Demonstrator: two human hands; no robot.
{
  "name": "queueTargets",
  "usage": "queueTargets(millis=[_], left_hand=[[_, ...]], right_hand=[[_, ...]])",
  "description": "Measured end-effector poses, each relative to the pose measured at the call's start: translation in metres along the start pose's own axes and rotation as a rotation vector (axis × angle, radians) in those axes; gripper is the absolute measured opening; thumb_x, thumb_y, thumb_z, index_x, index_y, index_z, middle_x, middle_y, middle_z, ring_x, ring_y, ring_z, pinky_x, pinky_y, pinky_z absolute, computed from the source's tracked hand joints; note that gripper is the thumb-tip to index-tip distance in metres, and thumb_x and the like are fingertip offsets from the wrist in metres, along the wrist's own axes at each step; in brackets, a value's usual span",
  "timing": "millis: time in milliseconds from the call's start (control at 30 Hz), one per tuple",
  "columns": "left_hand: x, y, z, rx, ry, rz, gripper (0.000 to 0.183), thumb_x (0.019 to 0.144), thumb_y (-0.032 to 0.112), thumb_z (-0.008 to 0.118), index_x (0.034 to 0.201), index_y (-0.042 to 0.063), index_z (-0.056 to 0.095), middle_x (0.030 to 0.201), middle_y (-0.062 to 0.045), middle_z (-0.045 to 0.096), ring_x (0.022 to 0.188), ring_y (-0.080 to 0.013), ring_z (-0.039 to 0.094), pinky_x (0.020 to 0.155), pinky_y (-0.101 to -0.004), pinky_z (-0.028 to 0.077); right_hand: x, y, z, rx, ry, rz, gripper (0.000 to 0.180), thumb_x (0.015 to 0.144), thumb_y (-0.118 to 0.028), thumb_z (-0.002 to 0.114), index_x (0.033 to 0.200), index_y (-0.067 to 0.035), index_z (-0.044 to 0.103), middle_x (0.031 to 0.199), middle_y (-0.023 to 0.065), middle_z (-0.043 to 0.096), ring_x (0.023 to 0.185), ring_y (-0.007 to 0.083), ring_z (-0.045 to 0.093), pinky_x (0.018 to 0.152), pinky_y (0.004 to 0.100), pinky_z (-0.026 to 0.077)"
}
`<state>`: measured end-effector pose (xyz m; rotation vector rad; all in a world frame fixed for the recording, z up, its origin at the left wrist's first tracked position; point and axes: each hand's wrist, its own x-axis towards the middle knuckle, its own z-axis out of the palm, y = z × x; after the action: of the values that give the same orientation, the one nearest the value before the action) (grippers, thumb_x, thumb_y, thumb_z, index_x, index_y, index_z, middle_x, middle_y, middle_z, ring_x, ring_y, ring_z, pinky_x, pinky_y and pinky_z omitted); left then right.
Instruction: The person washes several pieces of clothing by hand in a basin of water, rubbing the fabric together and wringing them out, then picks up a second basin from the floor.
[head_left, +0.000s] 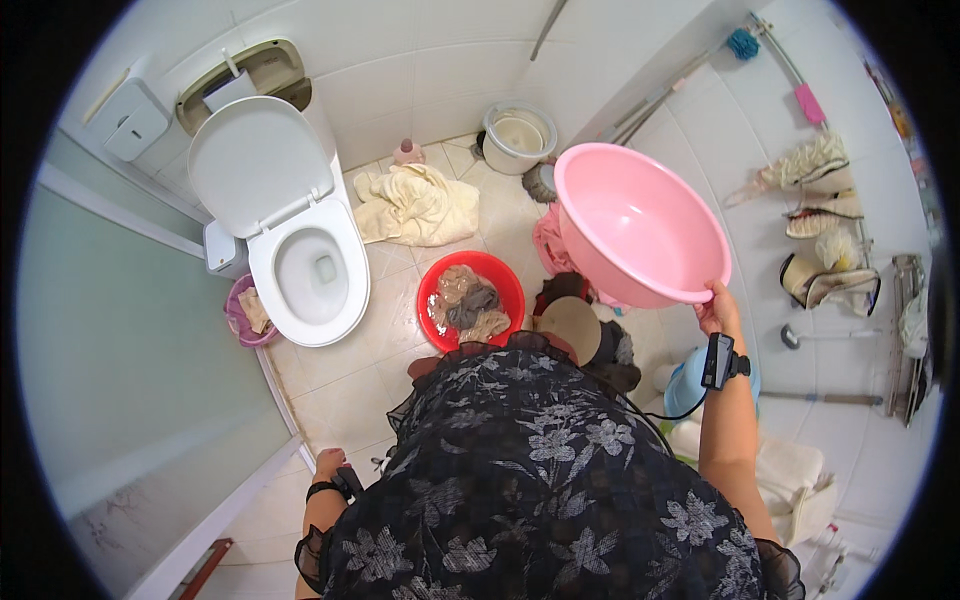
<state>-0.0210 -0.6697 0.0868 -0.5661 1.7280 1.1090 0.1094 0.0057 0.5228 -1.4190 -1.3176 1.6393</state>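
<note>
My right hand (717, 307) grips the near rim of a large pink plastic basin (637, 217), which is tilted and shows no contents. My left hand (330, 462) hangs low at my left side, near the glass door's frame, its fingers partly seen; whether it holds something is unclear. On the floor before me stands a red basin (515, 289) with wet beige and grey cloths (474, 304) in it. Beyond it lies a cream towel (420, 206) on the tiles. Pink cloth (553, 240) and dark cloths (615, 352) lie under and beside the pink basin.
A toilet (319, 277) with its lid raised stands at the left, beside a purple waste bin (238, 319). A pale bucket (517, 139) and a pink bottle (409, 152) stand by the far wall. A round stool top (570, 330) is close before me. Gloves and brushes hang at the right.
</note>
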Motion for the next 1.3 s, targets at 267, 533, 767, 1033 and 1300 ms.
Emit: queueTargets(millis=[267,533,767,1033,1300], left_hand=[[0.010,0.061,0.058,-0.157,0.128,0.152,0.024,0.081,0.015,0.053,0.099,0.000,0.055,0.083,-0.009,0.058,0.067,-0.0206,0.059,0.053,-0.0323,0.051],[-0.047,0.203,0.121,-0.141,0.289,0.281,0.023,0.084,0.015,0.054,0.103,0.004,0.055,0.083,-0.004,0.059,0.066,-0.0127,0.057,0.050,-0.0264,0.046],[-0.056,0.277,0.245,-0.319,0.270,0.098,0.024,0.084,0.014,0.054,0.106,0.005,0.055,0.084,-0.004,0.060,0.072,-0.0122,0.057,0.053,-0.0269,0.047],[-0.035,0.347,0.371,-0.163,-0.018,0.118,0.029,0.082,0.012,0.059,0.110,0.004,0.056,0.095,-0.007,0.062,0.077,-0.0137,0.059,0.069,-0.0267,0.048],[0.115,0.328,0.414,-0.016,0.060,0.368,0.025,0.080,0.008,0.059,0.104,0.001,0.057,0.094,-0.014,0.062,0.081,-0.0236,0.060,0.073,-0.0317,0.048]], right_hand=[[0.074,-0.038,0.034,-0.147,-0.111,0.040,0.025,0.081,-0.012,0.047,0.097,0.007,0.050,0.069,0.0117,0.060,0.050,0.0200,0.061,0.038,0.0217,0.052],[0.249,-0.045,0.100,-0.313,-0.256,0.184,0.023,0.082,-0.014,0.046,0.094,0.005,0.050,0.068,0.0137,0.059,0.050,0.0272,0.060,0.036,0.0217,0.052],[0.421,0.042,0.165,-0.529,-0.359,0.432,0.020,0.079,-0.012,0.047,0.095,0.000,0.047,0.081,0.0129,0.056,0.062,0.0239,0.057,0.058,0.0331,0.053],[0.502,0.170,0.251,-0.729,-0.431,0.493,0.026,0.080,-0.014,0.048,0.104,-0.003,0.049,0.093,0.0115,0.058,0.081,0.0250,0.058,0.074,0.0383,0.051],[0.584,0.289,0.287,-0.744,-0.484,0.465,0.030,0.083,-0.016,0.046,0.111,-0.005,0.048,0.098,0.0116,0.059,0.084,0.0246,0.059,0.073,0.0369,0.051]])
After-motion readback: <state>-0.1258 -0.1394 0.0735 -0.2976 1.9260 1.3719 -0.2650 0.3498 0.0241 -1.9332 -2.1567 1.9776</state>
